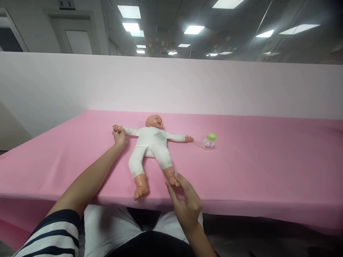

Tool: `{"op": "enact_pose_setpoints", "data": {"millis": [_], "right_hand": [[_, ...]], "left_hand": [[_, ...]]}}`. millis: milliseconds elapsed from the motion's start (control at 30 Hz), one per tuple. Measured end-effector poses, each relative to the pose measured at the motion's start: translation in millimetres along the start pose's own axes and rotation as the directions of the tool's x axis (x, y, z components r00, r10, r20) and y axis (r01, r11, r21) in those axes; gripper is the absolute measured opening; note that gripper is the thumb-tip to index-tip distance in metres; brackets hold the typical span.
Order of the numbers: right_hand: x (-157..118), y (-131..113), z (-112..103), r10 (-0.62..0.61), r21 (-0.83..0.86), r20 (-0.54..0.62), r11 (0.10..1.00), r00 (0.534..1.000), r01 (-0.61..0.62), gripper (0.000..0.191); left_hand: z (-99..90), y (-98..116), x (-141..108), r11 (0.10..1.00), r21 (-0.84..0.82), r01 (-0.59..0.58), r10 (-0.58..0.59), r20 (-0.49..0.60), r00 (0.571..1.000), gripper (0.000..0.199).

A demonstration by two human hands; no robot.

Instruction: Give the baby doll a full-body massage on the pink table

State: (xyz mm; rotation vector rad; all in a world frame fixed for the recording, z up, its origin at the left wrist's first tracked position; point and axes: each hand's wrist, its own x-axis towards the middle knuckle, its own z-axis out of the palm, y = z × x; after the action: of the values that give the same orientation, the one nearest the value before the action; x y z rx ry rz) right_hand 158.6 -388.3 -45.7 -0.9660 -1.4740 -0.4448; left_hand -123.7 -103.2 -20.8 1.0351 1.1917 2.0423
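Note:
A baby doll (pixel 150 142) in a white one-piece suit lies on its back on the pink-covered table (pixel 254 167), arms and legs spread. My left hand (pixel 118 137) grips the doll's small plastic hand (pixel 117 128) at the left. At the lower end of the doll, my right hand (pixel 184 201) pinches its bare foot (pixel 173 180) between thumb and fingers. The doll's other foot (pixel 141 189) rests near the table's front edge. To the right of the doll stands a small baby bottle (pixel 209 141) with a green cap, beyond the reach of both hands.
The pink cloth hangs over the table's front edge close to my lap. A pale pink partition (pixel 160 85) rises behind the table. A striped sleeve (pixel 50 235) covers my left upper arm.

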Motion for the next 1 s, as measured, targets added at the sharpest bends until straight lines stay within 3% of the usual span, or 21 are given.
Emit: {"op": "enact_pose_setpoints", "data": {"millis": [33,100,200,333,367,433,500,567,700,800,867,933,1000], "right_hand": [[9,-1,3,-0.001,0.014,-0.001,1.0,1.0,0.001,0.043],[27,-5,12,-0.009,0.04,0.003,0.999,1.0,0.008,0.038],[53,-11,30,0.018,0.089,0.038,0.996,0.999,-0.022,0.031],[74,-15,56,0.131,0.159,0.132,0.975,0.983,-0.152,0.026],[77,-15,61,0.153,0.172,0.155,0.969,0.976,-0.179,0.026],[78,-15,69,0.184,0.19,0.187,0.957,0.965,-0.219,0.027],[77,-14,71,0.201,0.205,0.201,0.948,0.959,-0.242,0.029],[76,-15,69,0.203,0.214,0.208,0.945,0.957,-0.247,0.029],[75,-15,51,0.169,0.196,0.175,0.959,0.97,-0.203,0.028],[69,-12,34,0.128,0.15,0.119,0.978,0.985,-0.145,0.031],[61,-9,23,0.095,0.114,0.085,0.988,0.992,-0.104,0.034],[50,-6,14,0.068,0.074,0.053,0.995,0.996,-0.072,0.039],[37,-4,8,0.049,0.032,0.034,0.998,0.998,-0.05,0.045]], "left_hand": [[2.4,7,-6,0.995,0.078,-0.067,0.067,0.01,0.998,0.036],[6.7,20,-19,0.942,0.187,-0.277,0.25,0.155,0.956,0.037],[9.6,31,-36,0.787,0.211,-0.58,0.443,0.461,0.769,0.039],[8.2,30,-43,0.516,0.205,-0.832,0.463,0.75,0.472,0.033],[7.7,29,-43,0.462,0.196,-0.865,0.458,0.782,0.422,0.032],[6.9,27,-41,0.398,0.198,-0.896,0.463,0.8,0.382,0.032],[6.1,26,-40,0.388,0.218,-0.895,0.459,0.797,0.393,0.032],[5.5,26,-40,0.428,0.252,-0.868,0.436,0.784,0.443,0.032],[6.3,27,-41,0.615,0.327,-0.717,0.386,0.668,0.636,0.038],[9.2,25,-39,0.812,0.266,-0.519,0.35,0.491,0.798,0.041],[11.3,21,-34,0.921,0.192,-0.34,0.267,0.326,0.907,0.044],[12.6,17,-27,0.978,0.121,-0.17,0.147,0.181,0.972,0.044],[12.9,11,-19,0.998,0.06,-0.022,0.017,0.085,0.996,0.044]]}}
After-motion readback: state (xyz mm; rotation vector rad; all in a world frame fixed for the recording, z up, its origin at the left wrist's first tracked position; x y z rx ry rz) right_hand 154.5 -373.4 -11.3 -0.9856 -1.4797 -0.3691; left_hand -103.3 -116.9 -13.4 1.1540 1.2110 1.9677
